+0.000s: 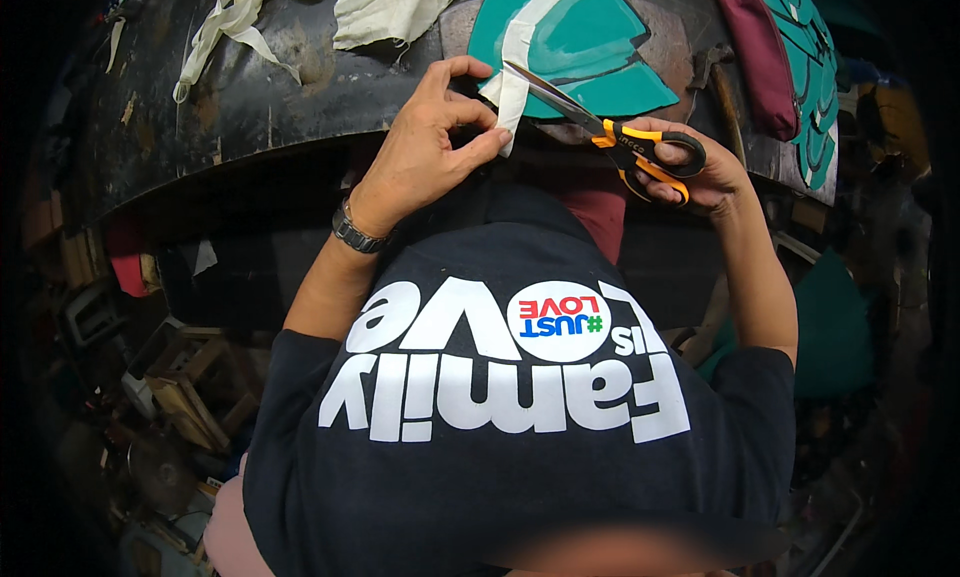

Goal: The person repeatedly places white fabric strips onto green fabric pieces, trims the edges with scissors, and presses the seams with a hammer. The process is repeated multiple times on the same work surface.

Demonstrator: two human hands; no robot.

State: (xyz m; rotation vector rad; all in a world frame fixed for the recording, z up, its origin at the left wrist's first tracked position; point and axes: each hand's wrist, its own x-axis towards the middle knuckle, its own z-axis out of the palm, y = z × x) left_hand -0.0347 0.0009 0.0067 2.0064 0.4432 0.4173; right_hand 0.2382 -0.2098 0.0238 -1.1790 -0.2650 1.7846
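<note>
left hand (430, 142) pinches white strip (516, 52) near its lower end; right hand (715, 169) grips scissors (606, 133), blades at strip; green piece (590, 32) on worktop (290, 107).

maroon fabric (762, 62), right | red piece (126, 259), left | wooden frame (187, 413), lower-left

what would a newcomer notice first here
Probably the big white lettering on the dark shirt, lower middle. Then the orange-and-black scissors in the right hand, near the top, reaching to the white strip that the left hand holds. The green piece lies under that strip, top centre.
</note>
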